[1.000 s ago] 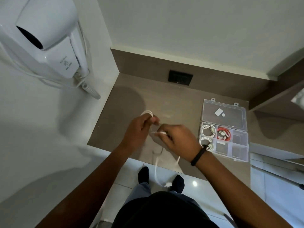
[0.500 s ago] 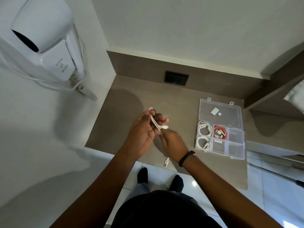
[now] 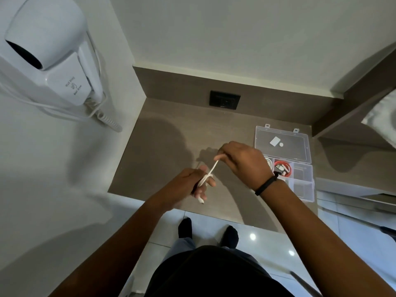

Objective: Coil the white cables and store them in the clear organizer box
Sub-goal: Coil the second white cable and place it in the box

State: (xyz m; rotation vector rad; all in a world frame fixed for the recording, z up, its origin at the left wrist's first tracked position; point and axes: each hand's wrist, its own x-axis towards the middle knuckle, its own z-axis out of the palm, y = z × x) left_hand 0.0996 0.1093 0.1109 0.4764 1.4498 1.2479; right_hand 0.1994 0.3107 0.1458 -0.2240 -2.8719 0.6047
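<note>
The right hand (image 3: 242,162) has drawn the white cable (image 3: 211,171) taut, wrapping the bundle gripped in the left hand (image 3: 192,185) (both pinched shut); coil nearly ready for the organizer box (image 3: 300,185) nearby.

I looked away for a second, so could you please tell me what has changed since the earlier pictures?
The right hand has pulled away from the left hand, up toward the organizer box, drawing the white cable taut. The hanging slack is gone. Both hands kept hold; the box stayed open in place.
</note>
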